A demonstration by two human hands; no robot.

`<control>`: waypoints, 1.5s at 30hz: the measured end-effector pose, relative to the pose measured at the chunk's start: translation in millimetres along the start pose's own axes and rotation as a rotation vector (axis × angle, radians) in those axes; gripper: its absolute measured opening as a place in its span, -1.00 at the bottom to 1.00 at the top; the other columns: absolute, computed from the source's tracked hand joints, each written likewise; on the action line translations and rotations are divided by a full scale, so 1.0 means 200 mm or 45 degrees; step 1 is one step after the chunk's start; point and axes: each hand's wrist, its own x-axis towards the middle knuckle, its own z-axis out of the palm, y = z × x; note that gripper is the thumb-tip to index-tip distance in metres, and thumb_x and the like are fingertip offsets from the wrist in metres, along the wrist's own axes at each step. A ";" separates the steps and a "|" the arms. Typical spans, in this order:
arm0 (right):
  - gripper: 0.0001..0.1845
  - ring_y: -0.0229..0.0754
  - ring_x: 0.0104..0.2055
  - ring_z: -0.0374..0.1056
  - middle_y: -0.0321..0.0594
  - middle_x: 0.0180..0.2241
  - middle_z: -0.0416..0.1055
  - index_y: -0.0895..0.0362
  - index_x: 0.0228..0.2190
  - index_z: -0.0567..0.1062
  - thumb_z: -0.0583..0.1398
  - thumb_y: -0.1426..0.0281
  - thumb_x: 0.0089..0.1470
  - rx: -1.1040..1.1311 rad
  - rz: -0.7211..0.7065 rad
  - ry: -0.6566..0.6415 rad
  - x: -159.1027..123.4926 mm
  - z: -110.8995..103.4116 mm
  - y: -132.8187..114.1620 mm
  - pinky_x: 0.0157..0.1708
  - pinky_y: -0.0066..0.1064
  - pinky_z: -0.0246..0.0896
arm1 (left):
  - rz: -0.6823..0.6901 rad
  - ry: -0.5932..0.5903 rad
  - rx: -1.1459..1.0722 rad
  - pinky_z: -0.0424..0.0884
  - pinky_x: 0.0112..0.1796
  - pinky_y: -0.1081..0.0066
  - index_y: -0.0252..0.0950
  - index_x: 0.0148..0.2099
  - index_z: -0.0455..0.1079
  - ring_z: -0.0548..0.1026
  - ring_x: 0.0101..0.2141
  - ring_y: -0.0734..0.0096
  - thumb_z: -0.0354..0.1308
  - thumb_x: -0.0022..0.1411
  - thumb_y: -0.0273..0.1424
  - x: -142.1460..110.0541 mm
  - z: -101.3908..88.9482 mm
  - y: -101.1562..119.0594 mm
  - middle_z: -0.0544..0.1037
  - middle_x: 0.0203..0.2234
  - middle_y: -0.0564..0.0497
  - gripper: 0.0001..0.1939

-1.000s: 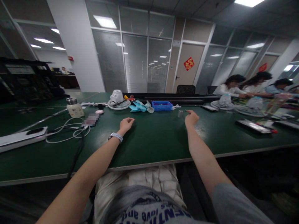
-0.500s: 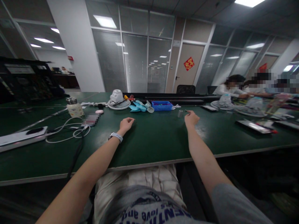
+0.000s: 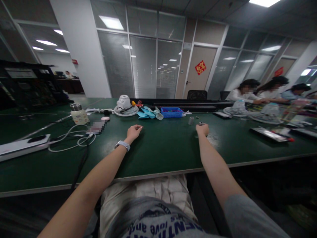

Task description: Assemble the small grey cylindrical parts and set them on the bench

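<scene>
My left hand [image 3: 134, 132] rests on the green table with its fingertips pinched together; whatever is between them is too small to make out. Farther right, my right hand [image 3: 202, 129] is closed around a small grey metallic part [image 3: 201, 123], mostly hidden by the fingers. Just beyond that hand, a short grey metal cylinder [image 3: 191, 120] stands upright. A tiny thin piece [image 3: 197, 117] lies on the table to its right, apart from my fingers.
Along the back are a white fan body [image 3: 123, 104], light-blue fan blades [image 3: 147, 113] and a blue bin [image 3: 171, 112] with small parts. On the left stand a bottle [image 3: 79, 114], a white cable [image 3: 71, 132] and a power bank-like box [image 3: 24, 145]. Other people sit at the far right.
My right hand has drawn back slightly toward me and closed on a small grey part. The tiny piece near its fingertips now lies apart on the table. My left hand stays still.
</scene>
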 end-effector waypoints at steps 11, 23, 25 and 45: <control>-0.67 0.05 0.02 0.38 0.16 -0.09 0.45 0.26 -0.11 0.46 0.19 0.48 0.04 -0.021 -0.152 -0.104 -0.04 0.05 -0.07 0.02 -0.22 0.22 | 0.033 0.025 -0.018 0.35 -0.32 0.43 -0.21 -0.09 0.55 0.51 -0.29 0.30 0.10 0.23 -0.22 0.01 0.02 -0.01 0.60 -0.27 -0.07 -0.69; -0.65 -0.16 -0.17 0.47 -0.18 -0.20 0.55 0.12 -0.15 0.46 0.31 0.30 0.01 0.459 -1.209 -0.955 -0.87 0.41 -0.36 -0.10 -0.32 0.34 | 0.437 0.097 -0.296 0.34 -0.26 0.40 -0.25 -0.04 0.52 0.47 -0.31 0.34 0.10 0.21 -0.09 -0.08 0.01 0.11 0.59 -0.30 -0.04 -0.58; -0.65 -0.16 -0.19 0.48 -0.21 -0.23 0.55 0.09 -0.14 0.45 0.31 0.30 0.00 0.462 -1.266 -1.022 -0.94 0.43 -0.36 -0.12 -0.32 0.35 | 0.532 0.126 -0.250 0.33 -0.19 0.35 -0.23 -0.05 0.53 0.46 -0.27 0.32 0.10 0.20 -0.09 -0.09 0.01 0.13 0.59 -0.29 -0.04 -0.58; -0.71 -0.13 -0.23 0.50 -0.30 -0.32 0.55 0.00 -0.23 0.34 0.25 0.16 0.07 0.359 -1.267 -0.983 -1.00 0.31 -0.33 -0.18 -0.30 0.34 | 0.564 0.242 -0.167 0.28 -0.11 0.25 -0.23 -0.22 0.59 0.46 -0.18 0.21 0.13 0.20 -0.14 -0.07 0.02 0.19 0.62 -0.27 -0.06 -0.68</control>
